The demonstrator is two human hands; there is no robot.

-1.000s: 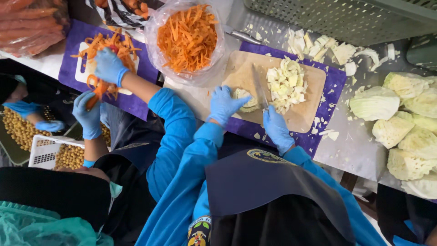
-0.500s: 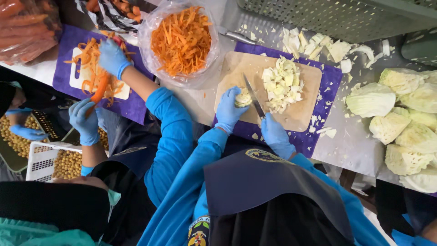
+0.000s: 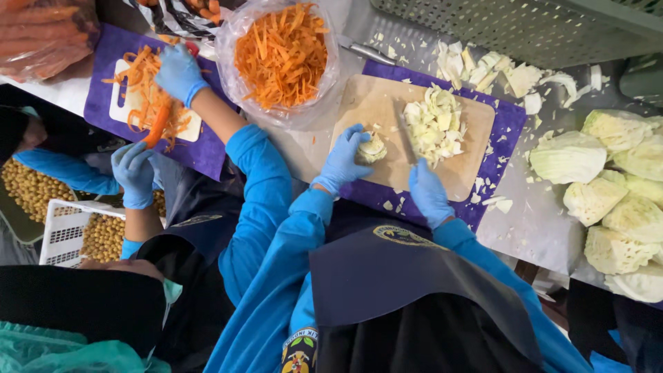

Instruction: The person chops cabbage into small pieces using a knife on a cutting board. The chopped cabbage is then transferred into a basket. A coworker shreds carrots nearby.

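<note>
On the board, your left hand grips a cabbage piece; your right hand clamps a knife beside it.

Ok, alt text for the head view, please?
Left hand steadies a cabbage piece on a wooden cutting board while the right hand holds a knife beside chopped cabbage. To the left, a co-worker shreds carrot.

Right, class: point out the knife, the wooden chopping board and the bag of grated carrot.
knife (image 3: 404,131), head view, on the blade.
wooden chopping board (image 3: 376,103), head view, bare left part.
bag of grated carrot (image 3: 280,52), head view, on the carrot heap.
</note>
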